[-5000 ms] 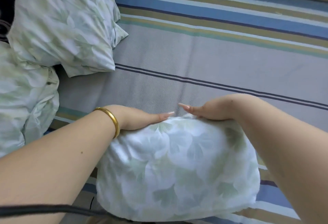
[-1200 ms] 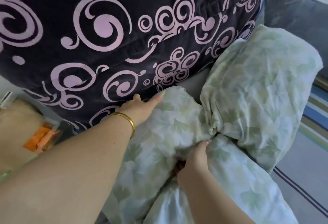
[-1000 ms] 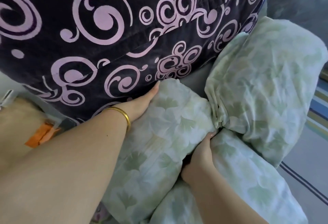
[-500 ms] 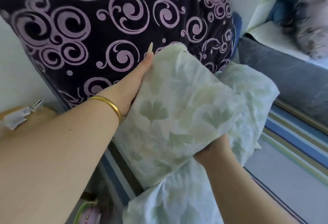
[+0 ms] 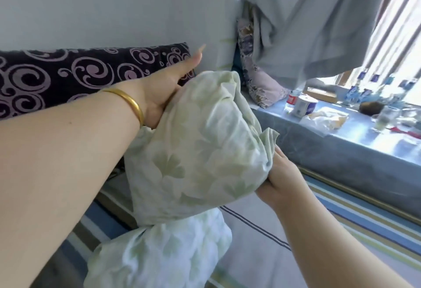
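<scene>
While the grip of the right hand (image 5: 280, 180) is clamping round the lower right corner of the leaf-print pillow (image 5: 205, 151), with its fingers curling underneath the cloth, the left hand (image 5: 164, 91) is pressing its palm against the pillow's upper left side. One digit of that hand is pointing straight up toward the wall (image 5: 114, 9). The others are lying hidden behind the pillow, so I cannot tell whether this grip is closing round it or lying flat. A gold bangle (image 5: 129, 103) is sitting on the left wrist.

Between the two hands the pillow is hanging raised above the bed (image 5: 341, 214), tilting up to the right. Its lower end is meeting the top of a second leaf-print pillow (image 5: 164, 253), which is lying on the striped sheet below.

Half a second ago the pillow was standing in front of the dark swirl cushion (image 5: 68, 75). Now it is sitting further right, and the cushion is showing only behind the left forearm, leaning against the wall. Five seconds ago both hands were resting flat on top of a pillow lying on the sheet.

The view is now reaching further right than before. A grey curtain (image 5: 307, 25) is hanging above a floral cushion (image 5: 257, 78) in the corner. A bottle (image 5: 292, 100) and a paper roll (image 5: 304, 105) are standing on the window ledge (image 5: 364, 141), just beside each other.
</scene>
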A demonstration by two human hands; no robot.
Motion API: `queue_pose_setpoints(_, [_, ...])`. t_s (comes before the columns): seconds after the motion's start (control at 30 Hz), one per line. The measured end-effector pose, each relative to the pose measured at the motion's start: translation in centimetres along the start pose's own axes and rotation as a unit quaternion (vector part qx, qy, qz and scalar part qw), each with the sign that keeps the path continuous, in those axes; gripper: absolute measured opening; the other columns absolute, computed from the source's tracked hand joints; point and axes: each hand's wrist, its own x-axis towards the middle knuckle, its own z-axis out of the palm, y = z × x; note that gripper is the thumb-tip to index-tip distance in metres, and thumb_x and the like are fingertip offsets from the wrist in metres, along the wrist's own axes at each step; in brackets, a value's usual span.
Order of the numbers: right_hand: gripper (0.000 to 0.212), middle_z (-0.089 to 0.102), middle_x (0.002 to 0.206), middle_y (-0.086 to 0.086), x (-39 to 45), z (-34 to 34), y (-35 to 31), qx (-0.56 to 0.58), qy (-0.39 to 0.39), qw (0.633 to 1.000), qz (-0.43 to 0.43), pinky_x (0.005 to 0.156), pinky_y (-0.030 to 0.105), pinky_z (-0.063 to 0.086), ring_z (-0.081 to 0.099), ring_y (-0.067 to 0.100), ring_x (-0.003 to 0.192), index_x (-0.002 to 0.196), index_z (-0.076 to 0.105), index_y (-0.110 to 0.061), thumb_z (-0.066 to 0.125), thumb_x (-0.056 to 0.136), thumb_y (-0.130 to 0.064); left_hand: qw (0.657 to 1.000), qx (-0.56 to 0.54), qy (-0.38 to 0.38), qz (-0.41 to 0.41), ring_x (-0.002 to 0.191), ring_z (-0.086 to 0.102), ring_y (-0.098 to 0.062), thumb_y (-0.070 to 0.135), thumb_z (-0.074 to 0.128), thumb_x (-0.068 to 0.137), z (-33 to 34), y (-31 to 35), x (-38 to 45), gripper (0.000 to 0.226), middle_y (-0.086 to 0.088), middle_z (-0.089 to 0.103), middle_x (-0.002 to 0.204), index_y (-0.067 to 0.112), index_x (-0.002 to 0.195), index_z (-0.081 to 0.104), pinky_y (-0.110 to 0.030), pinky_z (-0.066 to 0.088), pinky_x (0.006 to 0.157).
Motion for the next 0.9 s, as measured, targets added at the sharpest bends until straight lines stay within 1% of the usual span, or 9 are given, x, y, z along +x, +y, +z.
queue_pose_setpoints(0.07, [0.024, 0.073, 0.117, 0.011, -3.0, 1.0, -1.9, 0.003, -0.003, 1.000, -0.023, 0.082, 0.046, 0.059, 0.071, 0.029, 0.106, 0.109, 0.076, -0.017, 0.066, 0.088, -0.026, 1.000, -0.006, -0.013, 0.014, 0.099, 0.072, -0.025, 0.077, 0.068, 0.068, 2.2, 1.1, -1.8, 0.066, -0.006, 0.075, 0.108, 0.021, 0.104, 0.076, -0.042, 0.059, 0.080])
queue_pose_setpoints(0.2, [0.017, 0.075, 0.109, 0.014, -7.1, 4.4, -4.1, 0.016, 0.002, 0.998, -0.058, 0.086, 0.050, 0.058, 0.073, 0.030, 0.099, 0.102, 0.078, -0.015, 0.062, 0.098, -0.019, 0.999, 0.027, 0.028, 0.032, 0.075, 0.065, -0.022, 0.032, 0.060, 0.091, 6.0, 3.8, -6.6, 0.025, -0.010, 0.065, 0.091, 0.016, 0.108, 0.071, -0.029, 0.056, 0.069])
queue_pose_setpoints(0.37, [0.035, 0.072, 0.118, 0.014, -10.3, 8.8, -9.1, 0.019, 0.012, 0.991, -0.134, 0.091, 0.051, 0.056, 0.070, 0.032, 0.105, 0.126, 0.066, -0.016, 0.065, 0.092, -0.023, 0.981, -0.018, 0.123, 0.150, 0.097, 0.056, -0.030, 0.022, 0.061, 0.090, 7.1, 7.1, -11.4, 0.032, -0.021, 0.059, 0.113, 0.006, 0.118, 0.066, -0.043, 0.047, 0.087])
queue_pose_setpoints(0.47, [0.013, 0.076, 0.106, 0.013, -12.7, 9.4, -12.8, 0.004, 0.015, 0.986, -0.167, 0.079, 0.048, 0.060, 0.074, 0.031, 0.094, 0.097, 0.079, -0.022, 0.069, 0.089, -0.020, 0.960, -0.066, 0.195, 0.190, 0.057, 0.051, -0.019, 0.018, 0.053, 0.085, 8.8, 7.9, -12.4, 0.020, -0.010, 0.052, 0.069, 0.016, 0.067, 0.062, -0.027, 0.045, 0.054])
queue_pose_setpoints(0.57, [0.011, 0.077, 0.088, 0.012, -15.1, 8.5, -14.5, -0.051, 0.033, 0.983, -0.171, 0.067, 0.042, 0.061, 0.075, 0.028, 0.074, 0.092, 0.079, -0.019, 0.068, 0.092, -0.020, 0.971, -0.059, 0.167, 0.159, 0.034, 0.049, -0.013, 0.008, 0.039, 0.087, 11.1, 6.6, -12.4, 0.046, -0.003, 0.047, 0.046, 0.016, 0.043, 0.052, -0.017, 0.041, 0.038])
queue_pose_setpoints(0.7, [0.015, 0.072, 0.075, 0.010, -18.4, 5.7, -13.6, -0.100, 0.067, 0.981, -0.150, 0.060, 0.040, 0.060, 0.070, 0.023, 0.061, 0.087, 0.076, -0.016, 0.065, 0.095, -0.023, 0.990, -0.066, 0.122, 0.016, 0.044, 0.054, -0.021, 0.027, 0.047, 0.088, 14.8, 2.8, -11.4, 0.026, -0.006, 0.053, 0.045, 0.011, 0.068, 0.051, -0.024, 0.044, 0.050])
queue_pose_setpoints(0.8, [0.025, 0.073, 0.075, 0.011, -20.6, 3.4, -11.0, -0.140, 0.089, 0.980, -0.115, 0.063, 0.041, 0.059, 0.069, 0.025, 0.063, 0.078, 0.079, -0.018, 0.061, 0.096, -0.020, 0.996, -0.043, -0.034, -0.071, 0.077, 0.072, -0.024, 0.064, 0.068, 0.079, 18.1, -2.1, -10.2, 0.070, -0.012, 0.075, 0.087, 0.006, 0.117, 0.062, -0.034, 0.057, 0.072])
queue_pose_setpoints(0.83, [0.022, 0.072, 0.079, 0.013, -21.4, 2.8, -10.1, -0.159, 0.096, 0.977, -0.103, 0.068, 0.044, 0.059, 0.068, 0.027, 0.068, 0.082, 0.079, -0.016, 0.062, 0.096, -0.019, 0.993, 0.007, -0.062, -0.099, 0.098, 0.071, -0.028, 0.063, 0.076, 0.073, 19.5, -3.8, -10.2, 0.084, -0.013, 0.071, 0.114, 0.013, 0.136, 0.053, -0.041, 0.057, 0.085])
queue_pose_setpoints(0.9, [0.019, 0.069, 0.088, 0.020, -23.2, 1.4, -8.5, -0.179, 0.121, 0.974, -0.075, 0.075, 0.049, 0.058, 0.065, 0.031, 0.077, 0.095, 0.077, -0.009, 0.062, 0.096, -0.020, 0.989, 0.085, -0.046, -0.110, 0.119, 0.062, -0.036, 0.049, 0.083, 0.074, 21.7, -6.6, -10.1, 0.080, -0.018, 0.058, 0.138, 0.013, 0.137, 0.050, -0.052, 0.052, 0.098])
